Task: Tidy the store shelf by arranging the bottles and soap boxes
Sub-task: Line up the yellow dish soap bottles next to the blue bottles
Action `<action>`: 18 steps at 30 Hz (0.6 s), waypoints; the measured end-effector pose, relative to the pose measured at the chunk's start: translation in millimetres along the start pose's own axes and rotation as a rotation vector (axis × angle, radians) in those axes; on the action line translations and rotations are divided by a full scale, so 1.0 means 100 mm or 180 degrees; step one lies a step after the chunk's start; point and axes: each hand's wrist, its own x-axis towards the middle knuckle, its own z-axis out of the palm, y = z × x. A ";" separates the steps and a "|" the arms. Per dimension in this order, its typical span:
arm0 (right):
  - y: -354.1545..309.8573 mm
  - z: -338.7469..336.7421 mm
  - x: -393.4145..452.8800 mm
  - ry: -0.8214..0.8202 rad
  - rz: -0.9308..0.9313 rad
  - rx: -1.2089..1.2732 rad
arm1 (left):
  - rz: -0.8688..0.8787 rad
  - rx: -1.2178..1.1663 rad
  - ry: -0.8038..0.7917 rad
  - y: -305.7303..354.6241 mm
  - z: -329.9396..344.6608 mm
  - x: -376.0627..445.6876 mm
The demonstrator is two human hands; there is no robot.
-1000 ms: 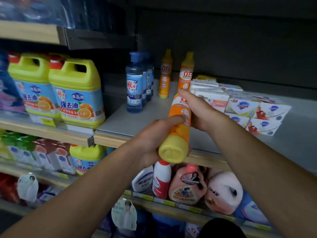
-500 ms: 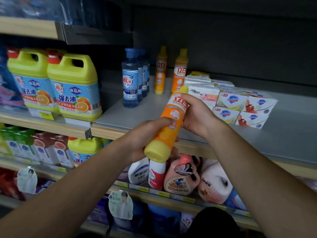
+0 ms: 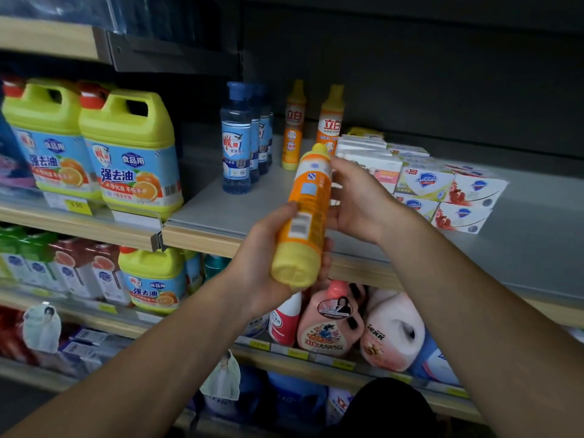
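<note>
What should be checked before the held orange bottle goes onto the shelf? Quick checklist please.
1. Left hand grips orange bottle near its base: ok.
2. Right hand steadies the upper part: ok.
3. Bottle upright: not ok, tilted.
4. Label facing outward: not ok, the barcode side faces the camera.
5. Free space on grey shelf in front of the two standing orange bottles: ok.
6. Cap closed: cannot tell.
</note>
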 end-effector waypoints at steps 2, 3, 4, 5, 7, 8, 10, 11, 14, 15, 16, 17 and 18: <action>0.11 -0.01 0.01 -0.0162 0.0176 0.0282 | -0.0360 -0.0616 -0.0338 0.04 0.06 -0.06; 0.15 -0.01 0.02 -0.0185 0.0210 0.0369 | -0.0440 -0.0788 -0.0420 0.05 0.09 -0.07; 0.19 0.00 0.03 -0.0154 0.0231 0.0411 | -0.0469 -0.0879 -0.0474 0.04 0.10 -0.07; 0.20 0.01 0.03 -0.0082 0.0254 0.0395 | -0.0470 -0.0920 -0.0514 0.03 0.10 -0.08; 0.20 0.01 0.05 0.0221 0.0239 0.0082 | -0.0481 -0.0921 -0.0587 0.00 0.07 -0.06; 0.20 0.01 0.06 0.0339 0.0214 -0.0118 | -0.0507 -0.0902 -0.0639 -0.01 0.06 -0.05; 0.19 0.02 0.08 0.0413 0.0199 -0.0395 | -0.0581 -0.0820 -0.0677 -0.01 0.03 -0.03; 0.17 0.03 0.08 0.0408 0.0202 -0.0462 | -0.0607 -0.0716 -0.0633 -0.01 0.02 -0.02; 0.11 0.02 0.08 0.0653 0.0069 -0.0781 | -0.0450 -0.0050 -0.0196 0.00 0.00 0.03; 0.08 0.01 0.09 0.0822 -0.0065 -0.1054 | -0.0272 0.0335 0.0000 0.00 -0.01 0.05; 0.05 0.00 0.09 0.0978 -0.0229 -0.1405 | -0.0044 0.0805 0.0200 -0.01 -0.02 0.06; 0.03 0.00 0.09 0.1112 -0.0405 -0.1760 | 0.0194 0.1285 0.0410 -0.04 -0.02 0.08; 0.01 0.01 0.08 0.1221 -0.0577 -0.2085 | 0.0433 0.1730 0.0611 -0.08 -0.03 0.10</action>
